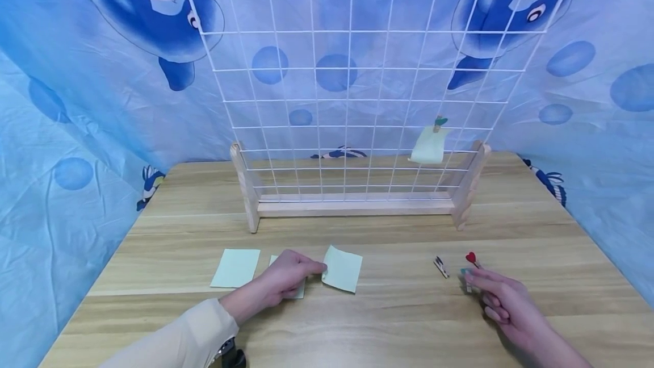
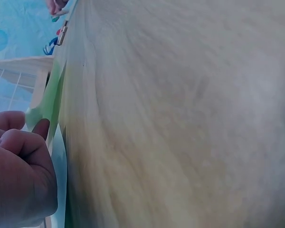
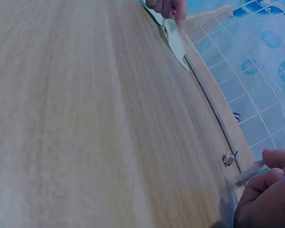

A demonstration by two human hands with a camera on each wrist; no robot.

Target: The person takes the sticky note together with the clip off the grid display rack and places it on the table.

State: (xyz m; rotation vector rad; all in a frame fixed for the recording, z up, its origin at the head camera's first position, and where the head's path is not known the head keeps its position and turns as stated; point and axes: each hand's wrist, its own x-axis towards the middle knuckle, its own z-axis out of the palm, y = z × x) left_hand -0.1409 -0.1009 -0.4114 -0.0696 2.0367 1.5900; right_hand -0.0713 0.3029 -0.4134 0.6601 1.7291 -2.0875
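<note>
My left hand [image 1: 286, 277] pinches the left edge of a pale green paper note [image 1: 344, 270]; in the left wrist view the paper [image 2: 50, 97] bends between thumb and finger. Beneath that hand lies another note [image 1: 298, 291], partly covered. Over to the right, my right hand [image 1: 508, 302] holds a small clothespin [image 1: 467, 280] with a green top between thumb and fingers. The right wrist view shows this clothespin [image 3: 251, 173] projecting from the fingertips. Just beyond the hand lies a clothespin with a red heart [image 1: 472, 258], and left of it a dark-topped clothespin [image 1: 440, 267].
A white wire grid [image 1: 332, 101] stands in a wooden base [image 1: 357, 208] at the table's back. One note [image 1: 429, 145] hangs on it from a green-topped clothespin [image 1: 438, 124]. Another note [image 1: 236, 268] lies at the left. A blue patterned cloth [image 1: 66, 129] surrounds the table.
</note>
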